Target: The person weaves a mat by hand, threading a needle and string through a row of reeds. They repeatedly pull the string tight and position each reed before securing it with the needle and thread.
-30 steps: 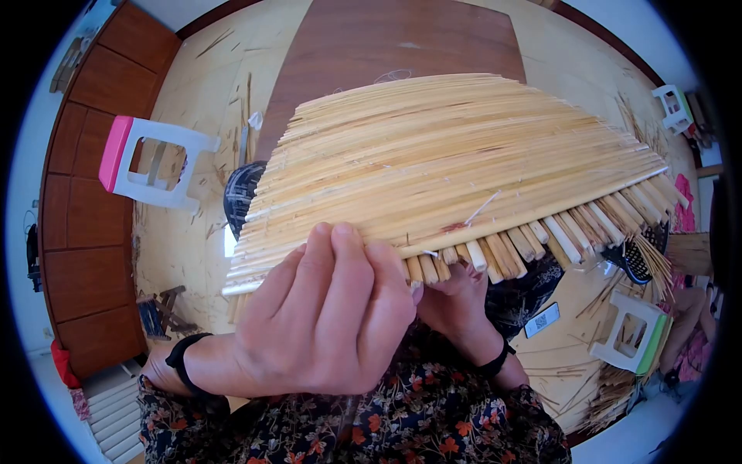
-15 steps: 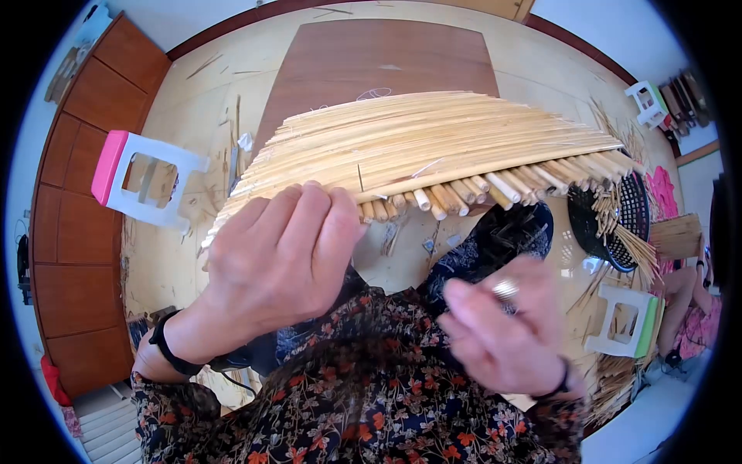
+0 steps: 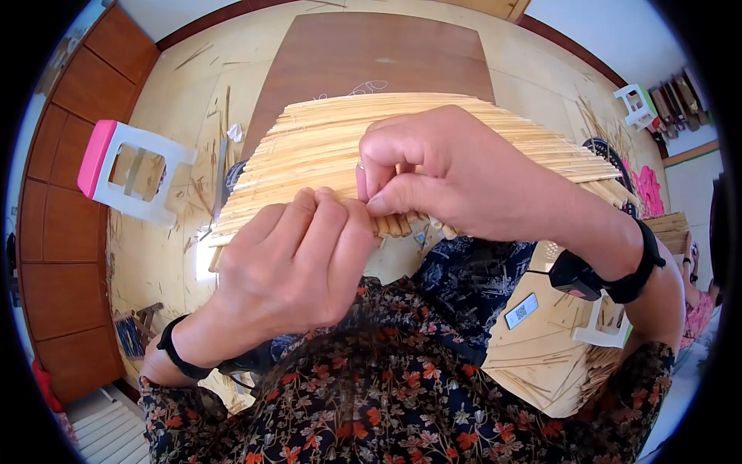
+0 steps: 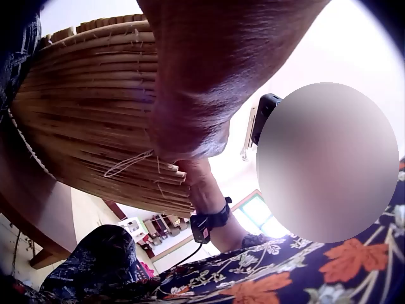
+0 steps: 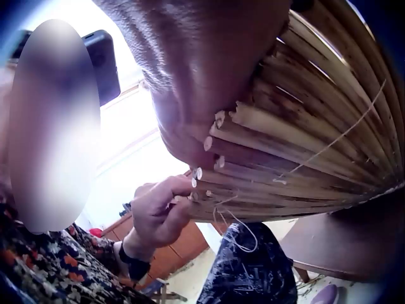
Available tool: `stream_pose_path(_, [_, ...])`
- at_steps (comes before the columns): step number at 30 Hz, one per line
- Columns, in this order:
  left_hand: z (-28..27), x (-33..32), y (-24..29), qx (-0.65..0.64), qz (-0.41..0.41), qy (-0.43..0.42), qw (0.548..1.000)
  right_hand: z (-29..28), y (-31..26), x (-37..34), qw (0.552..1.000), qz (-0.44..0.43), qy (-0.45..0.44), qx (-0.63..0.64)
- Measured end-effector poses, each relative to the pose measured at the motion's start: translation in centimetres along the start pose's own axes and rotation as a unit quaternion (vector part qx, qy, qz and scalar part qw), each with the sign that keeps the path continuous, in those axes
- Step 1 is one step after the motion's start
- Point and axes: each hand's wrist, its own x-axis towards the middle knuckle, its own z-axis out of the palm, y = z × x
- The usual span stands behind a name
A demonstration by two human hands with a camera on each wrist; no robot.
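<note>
A fan-shaped mat of pale plant stalks (image 3: 309, 147), stitched with thread, lies tilted across the person's lap and the low table's near edge. The left hand (image 3: 290, 255) grips its near edge, fingertips on top. Close beside those fingertips, the right hand (image 3: 456, 174) pinches with thumb and forefinger at the edge, where a thin dark needle stood up a moment earlier; the fingers now hide it. Cut stalk ends (image 5: 209, 144) jut out beneath the right hand in the right wrist view. A loose loop of white thread (image 5: 247, 244) hangs from the underside.
The low brown table (image 3: 379, 58) stands beyond the mat. A pink-topped white stool (image 3: 97, 158) is at left, another white stool (image 3: 599, 329) at right. A phone (image 3: 522, 311) lies on the floor by the right knee, with loose stalks scattered around.
The right hand leaves the mat's underside, swings out to the right, then comes over the top to the near edge beside the left hand. The left hand keeps its grip.
</note>
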Motion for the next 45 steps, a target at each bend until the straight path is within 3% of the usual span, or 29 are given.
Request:
stream_pose_path(2, [-0.9, -0.1, -0.2, -0.004, 0.003, -0.038, 0.999, 0.2, -0.5, 0.2, 0.999, -0.024, 0.018, -0.037])
stream_pose_path(3, [-1.0, -0.1, -0.3, -0.005, 0.007, -0.072, 0.997, 0.1, -0.9, 0.2, 0.999, 0.014, 0.003, -0.037])
stream_pose_path(5, [-0.2, -0.5, -0.4, -0.009, 0.000, -0.031, 0.999, 0.1, -1.4, 0.5, 0.998, 0.054, -0.010, -0.039])
stream_pose_path(7, [0.1, -0.7, -0.5, -0.014, -0.012, 0.008, 1.000, -0.2, -1.4, 1.3, 0.979, 0.085, 0.128, 0.131])
stream_pose_path(8, [0.1, -0.6, -0.5, -0.015, -0.011, 0.005, 1.000, -0.4, -1.7, 1.2, 0.979, 0.086, 0.127, 0.132])
stream_pose_path(10, [0.1, -0.7, -0.7, -0.016, -0.009, 0.004, 1.000, -0.9, -2.6, 1.0, 0.913, 0.155, 0.049, 0.374])
stream_pose_path(11, [0.3, -0.8, -0.9, -0.014, -0.007, 0.009, 1.000, -0.7, -2.4, 1.1, 0.912, 0.157, 0.050, 0.376])
stream_pose_path(13, [0.2, -0.7, -1.0, -0.014, -0.005, 0.016, 1.000, -0.3, -1.9, 1.8, 0.902, 0.116, 0.044, 0.413])
stream_pose_path(17, [-0.7, -0.8, -0.6, -0.017, -0.001, -0.047, 0.999, -3.3, -2.2, 3.0, 0.882, 0.007, 0.098, 0.461])
stream_pose_path(27, [-1.0, -0.8, -0.9, -0.020, 0.001, -0.069, 0.997, -4.1, 1.0, 5.1, 0.843, 0.074, 0.156, 0.509])
stream_pose_path(30, [-0.9, -1.0, -0.8, -0.038, -0.023, -0.068, 0.997, -4.3, 0.3, 4.4, 0.868, 0.007, 0.113, 0.483])
stream_pose_path(33, [-0.9, -1.0, -0.9, -0.067, -0.062, -0.086, 0.992, -3.7, 0.5, 4.5, 0.863, 0.010, 0.111, 0.493])
stream_pose_path(36, [0.1, -1.5, -1.3, -0.028, -0.038, -0.042, 0.998, -3.7, -0.1, 4.4, 0.870, 0.023, 0.120, 0.478])
stream_pose_path(40, [0.3, -1.4, -1.2, -0.025, -0.032, -0.042, 0.998, -4.0, 1.1, 4.3, 0.877, 0.001, 0.112, 0.466])
stream_pose_path(42, [0.2, -1.2, -1.3, -0.023, -0.022, -0.038, 0.999, -3.8, 2.4, 4.3, 0.852, 0.003, 0.095, 0.514])
stream_pose_path(45, [0.2, -1.3, -1.4, -0.037, -0.029, -0.042, 0.998, -4.2, 0.9, 3.8, 0.863, 0.020, 0.115, 0.492])
